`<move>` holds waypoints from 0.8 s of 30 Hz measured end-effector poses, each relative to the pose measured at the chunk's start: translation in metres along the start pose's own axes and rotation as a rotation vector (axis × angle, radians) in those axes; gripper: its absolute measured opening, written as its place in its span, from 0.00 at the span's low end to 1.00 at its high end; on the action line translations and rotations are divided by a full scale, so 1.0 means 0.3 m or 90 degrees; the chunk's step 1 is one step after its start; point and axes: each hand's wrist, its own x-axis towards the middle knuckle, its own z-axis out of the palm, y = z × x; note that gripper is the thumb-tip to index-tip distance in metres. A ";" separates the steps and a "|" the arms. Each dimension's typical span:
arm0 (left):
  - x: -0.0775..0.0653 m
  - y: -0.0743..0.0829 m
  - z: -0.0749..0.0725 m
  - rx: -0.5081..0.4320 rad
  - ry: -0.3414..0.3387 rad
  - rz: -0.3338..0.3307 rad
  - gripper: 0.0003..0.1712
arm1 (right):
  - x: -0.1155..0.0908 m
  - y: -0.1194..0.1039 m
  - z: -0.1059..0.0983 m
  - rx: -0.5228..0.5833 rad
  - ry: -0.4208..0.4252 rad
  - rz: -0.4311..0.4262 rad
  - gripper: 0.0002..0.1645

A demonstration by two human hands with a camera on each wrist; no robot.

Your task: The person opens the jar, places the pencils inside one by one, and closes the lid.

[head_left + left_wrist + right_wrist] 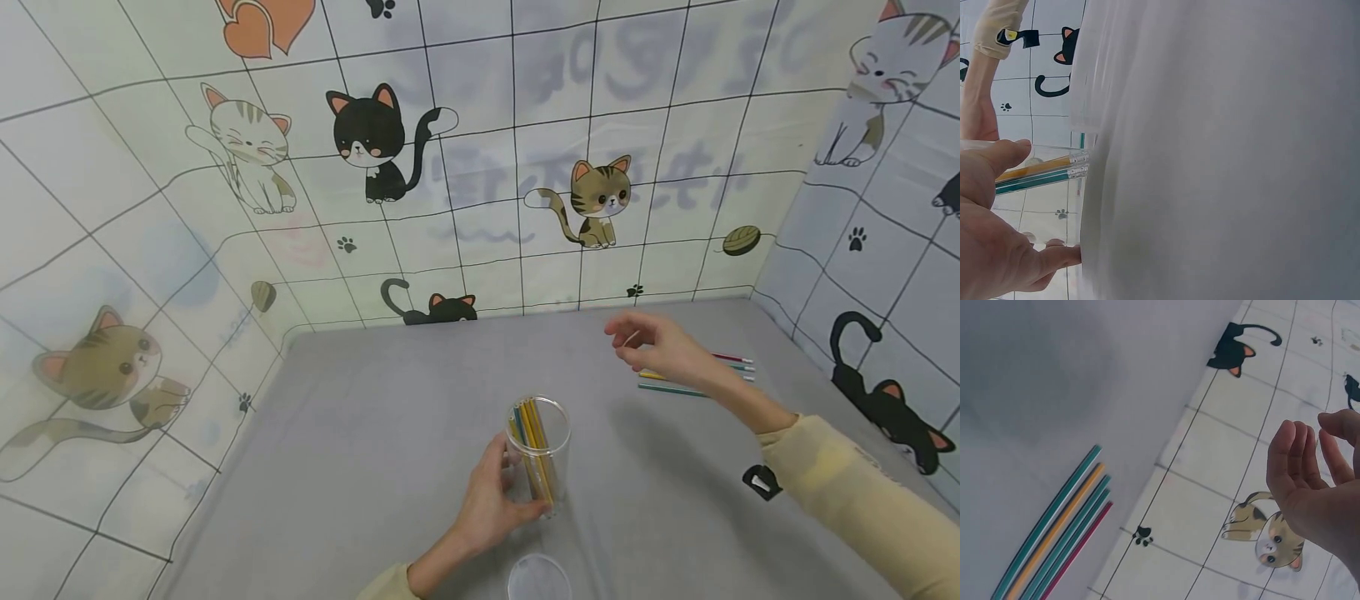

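Observation:
A clear cylindrical cup (558, 462) stands on the grey table, holding several yellow and teal pencils (531, 425) that lean to one side. My left hand (489, 502) grips the cup low on its left side, thumb across the front. In the left wrist view, the pencils' eraser ends (1077, 165) show near the cup's base. My right hand (660, 346) is raised over the table at the back right, fingers loosely bent with nothing between them. Near and partly behind it lie several loose pencils (1054, 528) in teal, yellow and dark red, side by side.
In front of the cup, at the lower edge of the head view, lies a round clear lid (538, 577). A cloth wall (480, 200) printed with cats and grid lines rises behind the grey table (390, 400) and along both sides.

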 end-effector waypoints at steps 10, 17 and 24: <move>0.001 0.000 -0.001 0.006 0.007 0.007 0.53 | -0.003 0.100 -0.038 -0.062 -0.005 0.008 0.17; 0.001 0.002 0.000 -0.004 0.008 0.004 0.54 | -0.017 0.157 -0.061 -0.074 -0.021 0.033 0.18; -0.001 0.004 -0.003 -0.008 0.005 0.001 0.54 | -0.028 0.215 -0.080 -0.059 -0.029 0.071 0.20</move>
